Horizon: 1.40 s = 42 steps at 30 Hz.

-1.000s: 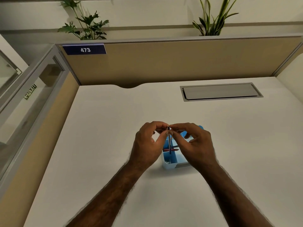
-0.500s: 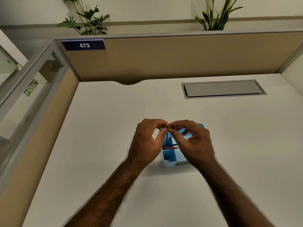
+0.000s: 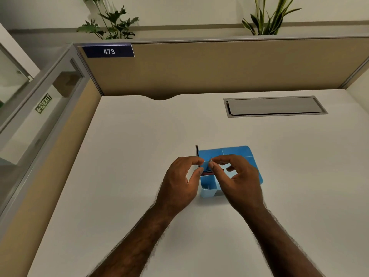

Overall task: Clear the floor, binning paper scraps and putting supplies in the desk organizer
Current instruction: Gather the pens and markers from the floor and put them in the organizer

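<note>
A white surface has a grey rectangular hatch set into its far right part. Behind it stands a tan partition bearing a dark plate reading 473, with two leafy plants above it. To the left, a glass panel shows a green EXIT sign.

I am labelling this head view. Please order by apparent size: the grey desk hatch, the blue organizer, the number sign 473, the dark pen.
1. Grey desk hatch
2. Blue organizer, partly hidden by hands, so unsure
3. Number sign
4. Dark pen, only partly visible
</note>
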### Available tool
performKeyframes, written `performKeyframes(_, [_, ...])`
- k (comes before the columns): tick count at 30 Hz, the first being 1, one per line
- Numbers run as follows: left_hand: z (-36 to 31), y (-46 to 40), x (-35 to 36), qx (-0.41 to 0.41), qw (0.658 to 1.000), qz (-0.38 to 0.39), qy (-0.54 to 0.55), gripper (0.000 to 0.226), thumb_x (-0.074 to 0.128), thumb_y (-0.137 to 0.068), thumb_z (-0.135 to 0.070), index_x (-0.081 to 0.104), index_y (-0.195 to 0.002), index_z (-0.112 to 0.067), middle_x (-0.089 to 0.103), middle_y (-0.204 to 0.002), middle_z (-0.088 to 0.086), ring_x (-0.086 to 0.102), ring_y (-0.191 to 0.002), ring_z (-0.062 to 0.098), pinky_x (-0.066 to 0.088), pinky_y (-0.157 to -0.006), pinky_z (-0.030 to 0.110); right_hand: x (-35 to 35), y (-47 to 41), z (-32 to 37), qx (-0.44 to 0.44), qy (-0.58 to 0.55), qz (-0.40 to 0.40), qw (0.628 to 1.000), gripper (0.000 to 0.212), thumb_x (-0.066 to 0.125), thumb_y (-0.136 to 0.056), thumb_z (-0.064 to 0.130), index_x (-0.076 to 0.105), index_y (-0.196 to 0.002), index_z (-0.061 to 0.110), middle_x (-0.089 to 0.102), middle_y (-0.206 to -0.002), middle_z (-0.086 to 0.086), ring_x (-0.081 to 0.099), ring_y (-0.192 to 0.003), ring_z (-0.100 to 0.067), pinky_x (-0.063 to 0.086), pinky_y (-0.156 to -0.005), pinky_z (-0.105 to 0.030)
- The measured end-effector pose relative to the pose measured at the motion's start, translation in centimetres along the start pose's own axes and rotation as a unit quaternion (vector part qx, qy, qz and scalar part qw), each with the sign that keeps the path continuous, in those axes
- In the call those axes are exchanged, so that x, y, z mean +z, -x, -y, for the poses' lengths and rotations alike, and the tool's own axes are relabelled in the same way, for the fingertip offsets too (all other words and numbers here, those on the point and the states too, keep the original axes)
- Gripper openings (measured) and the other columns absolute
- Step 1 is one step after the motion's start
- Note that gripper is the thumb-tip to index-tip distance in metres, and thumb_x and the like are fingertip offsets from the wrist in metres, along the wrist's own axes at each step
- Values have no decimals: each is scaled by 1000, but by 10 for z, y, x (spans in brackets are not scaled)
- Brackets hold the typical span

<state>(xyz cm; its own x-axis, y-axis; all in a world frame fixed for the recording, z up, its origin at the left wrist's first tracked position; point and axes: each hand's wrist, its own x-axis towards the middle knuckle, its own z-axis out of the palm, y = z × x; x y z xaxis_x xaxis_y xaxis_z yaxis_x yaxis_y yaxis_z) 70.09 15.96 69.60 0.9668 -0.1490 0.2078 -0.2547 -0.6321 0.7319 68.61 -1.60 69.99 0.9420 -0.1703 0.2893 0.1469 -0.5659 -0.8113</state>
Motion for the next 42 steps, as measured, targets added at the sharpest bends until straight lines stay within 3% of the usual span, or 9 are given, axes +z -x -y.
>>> performKeyframes(4, [1,26,-5,-3,1000,2,6,27,69,-98,-24,68,-124,-18,72,-125,-3,65,-115,9,41,-98,4,-4,23,4,-13,30,-37,999,27,69,-91,47,76,-105,25,73,-102,17,62,-96,2,58,-73,-29])
performKeyframes(11, [1,94,-15,10,1000,-4,13,27,71,-97,-26,68,-123,-20,72,-125,-4,62,-113,2,42,-98,6,-8,85,23,-30,49,-31,998,22,77,-91,39,75,-104,22,76,-104,9,67,-98,-11,61,-79,-36])
performKeyframes(16, [1,166,-29,19,999,-10,23,28,70,-97,-32,67,-124,-26,71,-126,-9,64,-114,4,52,-100,17,-11,161,46,-60,41,-31,997,14,76,-92,42,71,-104,36,62,-102,35,59,-102,9,60,-70,-28])
performKeyframes(20, [0,230,-41,16,999,-13,30,27,70,-96,-35,65,-123,-33,69,-126,-15,59,-112,-6,45,-98,5,-15,226,57,-60,49,-25,997,14,78,-93,39,75,-104,31,71,-102,24,62,-101,4,61,-73,-35])
performKeyframes(24, [0,295,-48,16,999,-3,36,26,70,-96,-36,63,-122,-38,67,-124,-22,55,-111,-17,42,-89,-5,-24,293,70,-55,40,-20,998,11,76,-94,38,74,-103,34,70,-102,28,64,-102,1,60,-75,-37])
performKeyframes(28, [-2,351,-51,28,998,16,55,26,69,-96,-38,63,-121,-39,67,-117,-22,60,-113,-6,48,-89,3,-36,350,78,-43,34,-21,998,12,77,-92,33,76,-102,28,72,-98,21,67,-96,-3,61,-73,-41])
performKeyframes(32, [-11,384,-50,55,995,22,81,23,72,-95,-31,67,-117,-32,71,-112,-18,66,-109,0,54,-93,17,-55,389,85,-42,46,-40,997,8,82,-89,25,78,-96,25,73,-92,18,68,-90,-3,57,-69,-34])
performKeyframes(37, [-20,407,-42,55,993,30,101,24,69,-96,-34,66,-119,-35,70,-113,-19,66,-110,0,55,-87,13,-78,416,87,-25,74,-38,996,9,79,-91,29,79,-99,24,74,-95,18,67,-95,-4,58,-73,-33])
performKeyframes(42, [-23,423,-20,45,990,28,131,23,71,-94,-28,69,-116,-31,73,-110,-17,67,-107,-1,57,-91,22,-92,438,82,-2,97,-35,995,9,81,-91,27,80,-98,22,75,-95,16,67,-96,-4,56,-79,-32])
